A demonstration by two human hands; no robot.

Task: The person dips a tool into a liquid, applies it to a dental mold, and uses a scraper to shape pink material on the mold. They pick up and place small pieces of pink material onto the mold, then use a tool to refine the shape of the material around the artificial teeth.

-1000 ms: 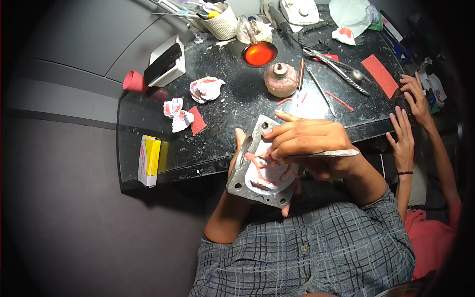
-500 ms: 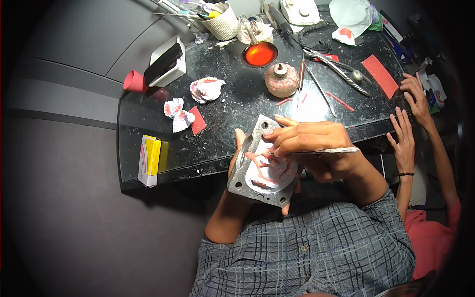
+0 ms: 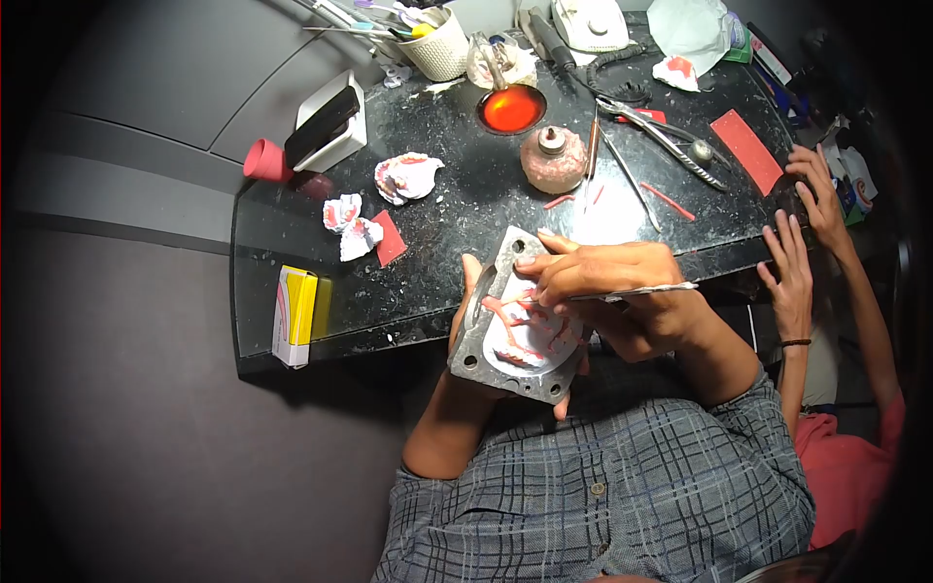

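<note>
A grey metal flask (image 3: 470, 342) with white plaster and pink wax strips (image 3: 506, 313) inside is tilted near the table's front edge. From beneath and behind, my left hand (image 3: 469, 282) holds it, its thumb at the left side and fingertips below the lower right edge. Over the flask's upper right part, my right hand (image 3: 612, 277) is closed around a thin tool (image 3: 661, 289), whose pale end sticks out to the right. The tool's working tip is hidden by my fingers, which are close to the wax.
On the black table (image 3: 437, 248) are a burner (image 3: 553, 160), an orange-red dish (image 3: 511, 109), pliers (image 3: 666, 141), a pink wax sheet (image 3: 746, 152), plaster pieces (image 3: 407, 177) and a yellow box (image 3: 294, 316). Another person's hands (image 3: 792, 267) rest by the right edge.
My right hand has shifted very slightly, and the tool in it has tilted a little, its pale end now slightly higher and further left. The flask is almost unmoved.
</note>
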